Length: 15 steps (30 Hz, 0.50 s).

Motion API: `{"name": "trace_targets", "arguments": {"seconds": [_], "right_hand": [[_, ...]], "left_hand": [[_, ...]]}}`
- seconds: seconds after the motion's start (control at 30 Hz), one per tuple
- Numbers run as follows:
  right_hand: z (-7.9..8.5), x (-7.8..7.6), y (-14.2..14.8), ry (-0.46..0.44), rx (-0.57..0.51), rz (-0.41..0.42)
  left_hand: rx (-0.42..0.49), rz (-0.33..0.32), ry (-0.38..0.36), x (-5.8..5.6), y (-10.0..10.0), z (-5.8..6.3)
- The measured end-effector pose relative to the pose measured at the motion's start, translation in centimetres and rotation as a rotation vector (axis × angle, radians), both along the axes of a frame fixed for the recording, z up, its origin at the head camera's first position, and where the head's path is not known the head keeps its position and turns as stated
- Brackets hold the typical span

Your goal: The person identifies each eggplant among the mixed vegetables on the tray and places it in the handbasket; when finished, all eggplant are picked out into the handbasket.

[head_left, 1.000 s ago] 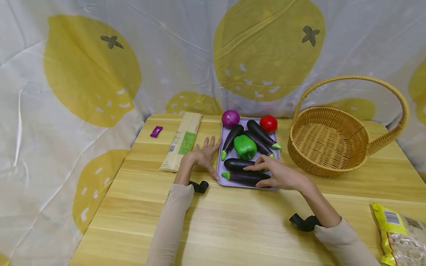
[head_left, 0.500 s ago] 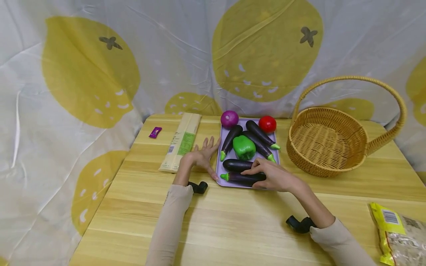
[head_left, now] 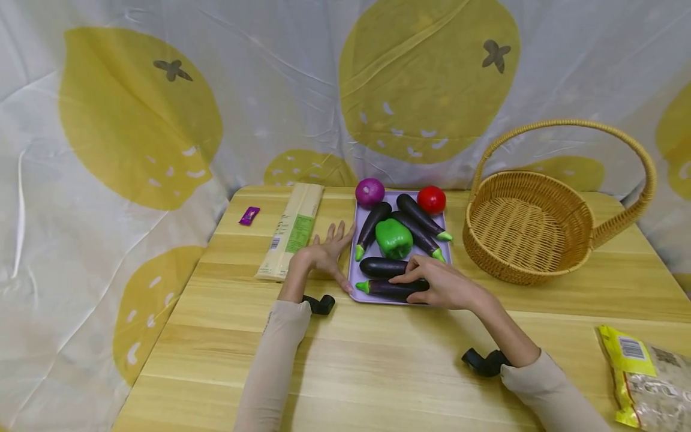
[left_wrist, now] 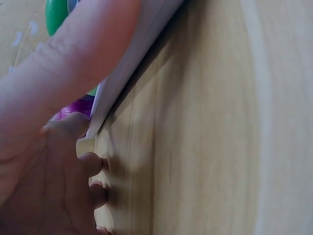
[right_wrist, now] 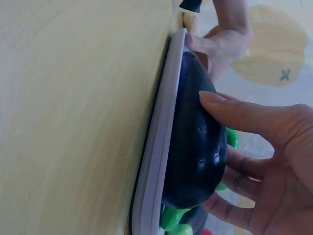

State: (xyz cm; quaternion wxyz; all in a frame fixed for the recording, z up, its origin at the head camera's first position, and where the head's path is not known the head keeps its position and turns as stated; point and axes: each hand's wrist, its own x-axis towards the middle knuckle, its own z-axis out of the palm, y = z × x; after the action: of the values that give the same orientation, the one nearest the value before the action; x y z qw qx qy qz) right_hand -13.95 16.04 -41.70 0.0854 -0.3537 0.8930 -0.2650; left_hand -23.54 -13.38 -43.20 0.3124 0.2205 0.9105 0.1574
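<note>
A light purple tray [head_left: 352, 277] holds several dark eggplants, a green bell pepper [head_left: 394, 238], a purple onion [head_left: 369, 192] and a red tomato [head_left: 431, 200] at its back corners. My right hand [head_left: 447, 284] grips the frontmost eggplant [head_left: 385, 289] near its blunt right end. In the right wrist view, the thumb [right_wrist: 244, 115] lies on the near side of that eggplant [right_wrist: 193, 142], with fingers behind it. Just behind lies another eggplant [head_left: 378, 267], its right end hidden by the hand. My left hand [head_left: 323, 258] rests spread at the tray's left edge, thumb on the front-left corner.
Right of the tray stands a wicker basket [head_left: 531, 276] with a tall handle. A flat packet of noodles [head_left: 291, 231] lies left of the tray, and a small purple wrapped candy [head_left: 249, 216] farther left. A yellow-and-clear bag [head_left: 645, 378] lies front right. Lemon-print cloth hangs behind.
My right hand has shifted a little left along the front eggplant and now covers its right end. The left hand stays at the tray's edge. The head view has drifted slightly.
</note>
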Motion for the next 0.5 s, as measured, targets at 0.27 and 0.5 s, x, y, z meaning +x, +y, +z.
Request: {"name": "trace_targets", "arguments": {"seconds": [0.27, 0.5], "right_hand": [[0.4, -0.2, 0.8, -0.048, -0.041, 0.014], [3.3, -0.8, 3.6, -0.103, -0.117, -0.025]], "left_hand": [[0.001, -0.004, 0.006, -0.1, 0.0, -0.2], [0.013, -0.007, 0.003, 0.0, -0.2, -0.2]]}}
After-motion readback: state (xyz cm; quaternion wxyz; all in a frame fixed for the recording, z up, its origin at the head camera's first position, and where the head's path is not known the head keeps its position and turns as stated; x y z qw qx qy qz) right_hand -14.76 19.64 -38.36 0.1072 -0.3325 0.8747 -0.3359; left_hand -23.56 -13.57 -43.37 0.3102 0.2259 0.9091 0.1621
